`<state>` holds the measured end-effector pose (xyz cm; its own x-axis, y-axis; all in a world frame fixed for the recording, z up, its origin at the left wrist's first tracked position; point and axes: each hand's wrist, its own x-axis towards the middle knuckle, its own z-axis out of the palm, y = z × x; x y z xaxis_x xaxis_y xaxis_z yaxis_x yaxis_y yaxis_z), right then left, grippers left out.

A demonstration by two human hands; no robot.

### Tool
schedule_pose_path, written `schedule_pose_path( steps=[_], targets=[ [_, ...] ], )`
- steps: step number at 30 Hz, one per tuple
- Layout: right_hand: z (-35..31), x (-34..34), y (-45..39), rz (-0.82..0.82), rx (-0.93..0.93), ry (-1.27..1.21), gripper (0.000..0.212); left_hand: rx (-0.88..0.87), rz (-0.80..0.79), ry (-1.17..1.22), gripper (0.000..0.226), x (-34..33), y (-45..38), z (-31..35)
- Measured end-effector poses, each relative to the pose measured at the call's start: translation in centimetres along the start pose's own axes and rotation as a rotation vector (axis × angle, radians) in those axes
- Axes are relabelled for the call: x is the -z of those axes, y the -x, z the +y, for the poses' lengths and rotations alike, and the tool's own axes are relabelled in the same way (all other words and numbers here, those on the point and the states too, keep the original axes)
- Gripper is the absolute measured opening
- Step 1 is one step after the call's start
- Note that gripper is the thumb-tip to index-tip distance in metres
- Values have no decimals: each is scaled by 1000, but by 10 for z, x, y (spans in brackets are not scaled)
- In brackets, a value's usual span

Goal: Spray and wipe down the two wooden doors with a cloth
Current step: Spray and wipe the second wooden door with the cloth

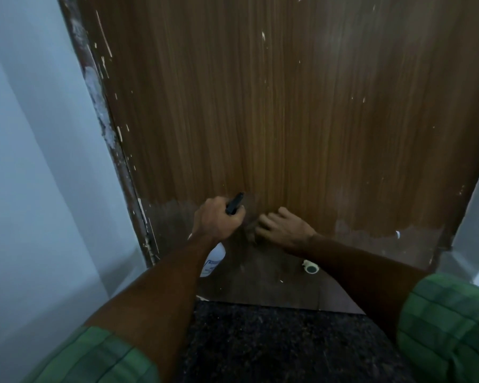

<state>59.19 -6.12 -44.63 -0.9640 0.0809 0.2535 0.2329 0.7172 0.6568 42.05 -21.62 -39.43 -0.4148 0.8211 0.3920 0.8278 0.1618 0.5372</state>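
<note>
Brown wood-grain laminate covers the door (288, 111), which fills the head view from 9 o'clock to 3 o'clock. Its vertical grain is flecked with pale chips and paint specks. A darker, duller band runs across the bottom of the panel, with a ragged upper edge.

Left hand (217, 219): fingers curled round the neck of the spray bottle (215, 258), gripping it. The black trigger head projects past the knuckles toward 1 o'clock, nozzle close to the door face. The white, rounded plastic body hangs below the wrist, so the long axis of the bottle runs roughly from 7 to 1 o'clock.

Right hand (284, 226): fingers bent and bunched against the lower door at the edge of the dark band. A small dark, crumpled mass under the fingertips is probably the cloth (250, 233); motion blur prevents confirmation, so the grasp cannot be stated with certainty.

Governing relation: the nozzle lies just beside the right hand, at its 10 o'clock, and both hands work the same low patch. The right hand is nearer the panel surface, so wiping falls to it once spray lands.

Additional items: a small pale roll of tape (311, 268) lies near the door foot, below the right forearm. A dark, coarse mat (274, 346) is at 6 o'clock. A painted wall (33, 161) stands at 9 o'clock, beside the chipped door frame (100, 106).
</note>
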Motion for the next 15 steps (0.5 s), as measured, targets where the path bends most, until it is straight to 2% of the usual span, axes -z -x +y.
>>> schedule_pose_path(
  steps=[3, 5, 6, 9, 10, 11, 13, 15],
  targets=[
    [3, 27, -22, 265, -500, -304, 66, 21, 24, -26, 24, 7, 4, -5],
    [-5, 35, -32, 398, -661, -323, 62, 19, 27, -56, 27, 8, 6, -8],
    [-11, 31, -33, 376, -605, -289, 64, 9, 18, -60, 27, 8, 8, -10],
    [-30, -10, -28, 126, -48, -3, 66, -4, -19, -51, 26, 14, 11, -14],
    [-34, -20, -26, 60, 66, 63, 67, -2, -11, -45, 27, 16, 11, -17],
    [-35, -22, -26, 27, 100, 78, 67, 2, -4, -45, 27, 18, 11, -19],
    [-35, -14, -33, 75, -21, 8, 69, 10, 0, -46, 27, 24, 10, -22],
    [-33, 13, -52, 247, -391, -236, 68, 13, -1, -18, 26, 26, 8, -27]
  ],
)
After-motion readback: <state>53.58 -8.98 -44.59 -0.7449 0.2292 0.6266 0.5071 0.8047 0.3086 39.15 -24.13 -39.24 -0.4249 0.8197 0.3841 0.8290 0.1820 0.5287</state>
